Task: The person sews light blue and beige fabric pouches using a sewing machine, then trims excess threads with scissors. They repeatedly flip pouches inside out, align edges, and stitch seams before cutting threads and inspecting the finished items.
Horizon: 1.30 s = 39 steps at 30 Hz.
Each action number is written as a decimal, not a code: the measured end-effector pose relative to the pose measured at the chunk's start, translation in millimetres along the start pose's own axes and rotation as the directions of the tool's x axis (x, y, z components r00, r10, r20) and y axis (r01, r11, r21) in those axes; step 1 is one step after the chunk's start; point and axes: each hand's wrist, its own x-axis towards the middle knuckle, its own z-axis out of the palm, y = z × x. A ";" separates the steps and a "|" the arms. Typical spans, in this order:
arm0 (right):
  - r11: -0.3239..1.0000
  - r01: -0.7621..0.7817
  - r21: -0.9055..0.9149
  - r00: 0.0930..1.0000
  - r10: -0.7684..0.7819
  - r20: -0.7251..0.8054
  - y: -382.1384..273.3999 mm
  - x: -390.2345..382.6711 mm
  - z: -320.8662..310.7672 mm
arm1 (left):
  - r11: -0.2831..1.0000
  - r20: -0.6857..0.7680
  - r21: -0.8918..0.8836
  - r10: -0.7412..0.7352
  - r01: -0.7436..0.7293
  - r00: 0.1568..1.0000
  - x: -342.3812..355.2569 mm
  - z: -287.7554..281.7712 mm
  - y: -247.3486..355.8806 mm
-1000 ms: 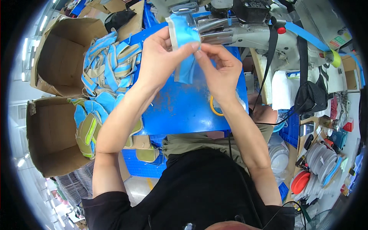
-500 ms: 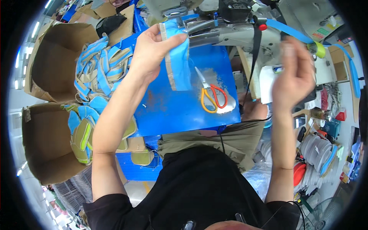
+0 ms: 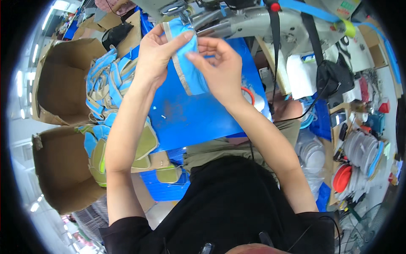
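A blue fabric piece (image 3: 185, 70) with beige edging hangs under the metal parts of a sewing machine (image 3: 253, 28). My left hand (image 3: 157, 53) grips its upper left part, thumb in front and fingers behind. At its right edge is my right hand (image 3: 222, 70), fingers curled and slightly blurred. Its thumb lies over the blue cloth, and the other fingertips meet the edge, partly hidden. Below my right wrist, a red handle loop of the scissors (image 3: 249, 95) shows on the blue tabletop (image 3: 186, 122); my hand and forearm cover the rest.
Two cardboard boxes (image 3: 63, 80) stand at left, beside a heap of blue and beige strips (image 3: 111, 82) and olive fabric pieces (image 3: 146, 142). Black straps (image 3: 275, 51) hang at the machine's right. Farther right are a black pouch (image 3: 334, 78) and stacked white discs (image 3: 359, 142).
My right hand has moved left from beside the machine to the blue fabric's right edge, now covering most of the scissors. My left hand keeps its hold. The whole view has shifted slightly.
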 end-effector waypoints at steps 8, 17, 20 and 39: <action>0.993 0.107 -0.054 0.994 -0.107 -0.001 13.0 3.7 -0.7 | 0.999 0.050 -0.023 -0.044 0.045 0.998 2.0 -8.4 -1.8; 0.995 0.094 -0.031 0.994 -0.091 0.068 13.5 9.1 -6.9 | 0.992 0.144 -0.102 -0.063 0.078 0.988 6.8 -16.5 2.3; 0.998 0.024 0.053 0.996 -0.029 0.088 18.4 7.1 -7.4 | 0.995 0.124 -0.072 -0.054 0.063 0.991 10.0 -15.2 3.9; 0.854 -0.430 0.293 0.895 0.362 0.260 -31.0 11.8 -16.7 | 0.965 -0.031 -0.232 -0.131 0.120 0.991 11.6 -8.8 11.5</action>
